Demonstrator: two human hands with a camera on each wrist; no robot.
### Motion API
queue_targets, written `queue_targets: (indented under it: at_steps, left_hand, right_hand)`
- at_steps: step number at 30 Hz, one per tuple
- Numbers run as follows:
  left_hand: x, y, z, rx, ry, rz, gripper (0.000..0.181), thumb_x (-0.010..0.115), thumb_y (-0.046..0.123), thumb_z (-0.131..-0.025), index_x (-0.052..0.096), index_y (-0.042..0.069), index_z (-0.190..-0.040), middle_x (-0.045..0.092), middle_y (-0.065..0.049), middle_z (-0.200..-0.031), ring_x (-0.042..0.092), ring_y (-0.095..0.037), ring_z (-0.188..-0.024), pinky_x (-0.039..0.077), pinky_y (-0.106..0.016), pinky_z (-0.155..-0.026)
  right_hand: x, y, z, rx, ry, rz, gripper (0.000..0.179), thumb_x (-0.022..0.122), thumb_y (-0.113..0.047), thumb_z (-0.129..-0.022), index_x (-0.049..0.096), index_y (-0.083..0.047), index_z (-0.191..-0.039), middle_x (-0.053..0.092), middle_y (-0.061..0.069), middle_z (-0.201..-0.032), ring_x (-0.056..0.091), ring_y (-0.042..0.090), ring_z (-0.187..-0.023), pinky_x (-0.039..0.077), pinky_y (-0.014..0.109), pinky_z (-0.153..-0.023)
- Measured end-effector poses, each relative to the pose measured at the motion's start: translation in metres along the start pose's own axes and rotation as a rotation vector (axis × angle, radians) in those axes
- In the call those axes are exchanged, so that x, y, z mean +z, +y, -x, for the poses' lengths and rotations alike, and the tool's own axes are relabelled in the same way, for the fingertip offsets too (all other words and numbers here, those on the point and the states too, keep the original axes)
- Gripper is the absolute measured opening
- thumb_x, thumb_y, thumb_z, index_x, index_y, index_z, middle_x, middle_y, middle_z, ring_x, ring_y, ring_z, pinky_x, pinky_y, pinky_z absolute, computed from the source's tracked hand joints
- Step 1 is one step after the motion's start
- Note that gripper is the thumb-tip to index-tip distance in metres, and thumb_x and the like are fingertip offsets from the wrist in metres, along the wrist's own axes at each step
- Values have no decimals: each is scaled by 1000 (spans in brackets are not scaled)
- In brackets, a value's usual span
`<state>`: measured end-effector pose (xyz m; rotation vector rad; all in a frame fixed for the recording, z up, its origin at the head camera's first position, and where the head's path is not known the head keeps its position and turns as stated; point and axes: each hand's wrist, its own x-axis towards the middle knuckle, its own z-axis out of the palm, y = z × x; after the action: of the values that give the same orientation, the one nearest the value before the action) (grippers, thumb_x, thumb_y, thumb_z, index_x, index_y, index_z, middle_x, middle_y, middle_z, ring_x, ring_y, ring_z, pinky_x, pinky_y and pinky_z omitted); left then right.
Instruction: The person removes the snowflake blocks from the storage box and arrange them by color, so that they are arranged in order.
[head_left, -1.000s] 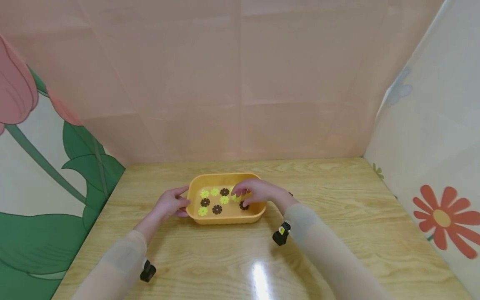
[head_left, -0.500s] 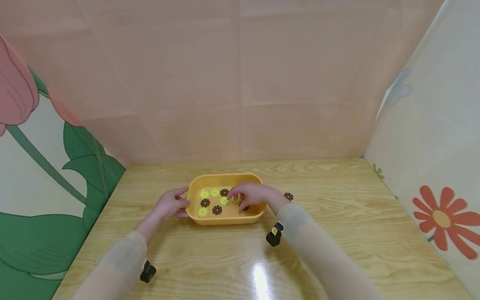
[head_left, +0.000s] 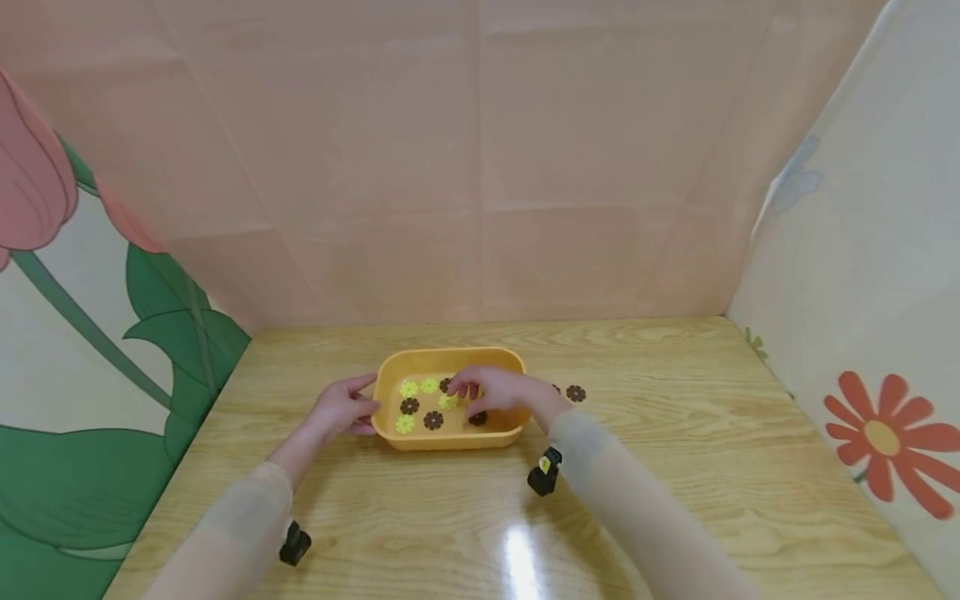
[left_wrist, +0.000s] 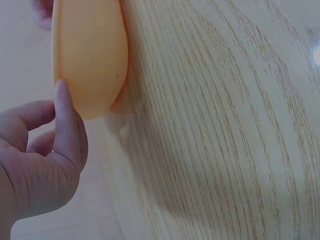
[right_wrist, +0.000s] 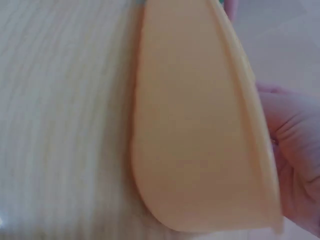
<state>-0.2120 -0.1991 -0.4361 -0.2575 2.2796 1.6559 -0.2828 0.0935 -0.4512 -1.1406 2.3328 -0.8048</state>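
Observation:
A shallow orange plastic basin (head_left: 450, 443) sits on the table, holding yellow snowflake discs (head_left: 405, 425) and brown snowflake discs (head_left: 433, 421). My left hand (head_left: 341, 408) grips its left end; in the left wrist view, one fingertip of that hand (left_wrist: 45, 165) lies right at the rim of the basin (left_wrist: 95, 55). Inside the basin's right half, my right hand (head_left: 502, 390) reaches down with bent fingers, its thumb over a dark brown disc (head_left: 477, 419). I cannot tell whether it holds a disc. The basin wall (right_wrist: 200, 125) hides those fingertips in the right wrist view.
To the right of the basin, a brown disc (head_left: 576, 393) lies on the wooden table (head_left: 675, 450), another partly hidden behind my right wrist. A pinkish sheet (head_left: 480, 167) hangs behind the table. Printed wall coverings flank both sides.
My right hand has shifted left and deeper into the basin, and the brown disc under its thumb has slid left. Brown discs on the table have come into view. My left hand stays put.

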Motion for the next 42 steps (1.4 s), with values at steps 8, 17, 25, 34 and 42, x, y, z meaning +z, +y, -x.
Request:
queue_targets:
  at_steps: [8, 17, 25, 34, 42]
  left_hand:
    - [-2, 0, -1, 1, 5, 2, 63, 62, -3, -94, 37, 4, -152, 55, -17, -97, 64, -21, -67, 64, -35, -66]
    - [0, -1, -1, 1, 2, 6, 63, 62, -3, -94, 37, 4, -151, 55, -17, -95, 63, -20, -66, 64, -35, -65]
    - [0, -1, -2, 8, 1, 10, 63, 62, -4, -94, 38, 3, -151, 56, -17, -95, 63, -20, -65, 63, -34, -64]
    - [0, -2, -2, 15, -7, 15, 64, 61, -5, -94, 36, 2, -151, 56, -19, -96, 63, -19, -64, 63, -34, -64]
    - [-1, -2, -3, 14, -2, 8, 63, 61, -5, -94, 36, 3, -152, 56, -18, -96, 64, -20, -66, 64, -34, -65]
  right_hand:
    - [-7, -2, -1, 117, 33, 96, 44, 80, -6, -83, 61, 0, -122, 60, 15, -104, 57, 25, -93, 51, 34, -83]
    - [7, 2, -5, 249, 57, 177, 51, 85, -9, -79, 60, -6, -124, 53, 8, -105, 51, 18, -88, 51, 33, -80]
    - [18, 6, -11, 105, 107, 205, 47, 84, -12, -80, 63, -4, -122, 58, 6, -102, 54, 16, -88, 52, 32, -83]
    - [25, 4, -13, 45, 82, 21, 42, 79, -6, -85, 63, -4, -124, 60, 7, -114, 61, 18, -96, 55, 24, -84]
    - [18, 1, -5, 18, 23, 166, 34, 80, -12, -83, 70, -15, -115, 60, -2, -108, 57, 14, -99, 51, 26, -91]
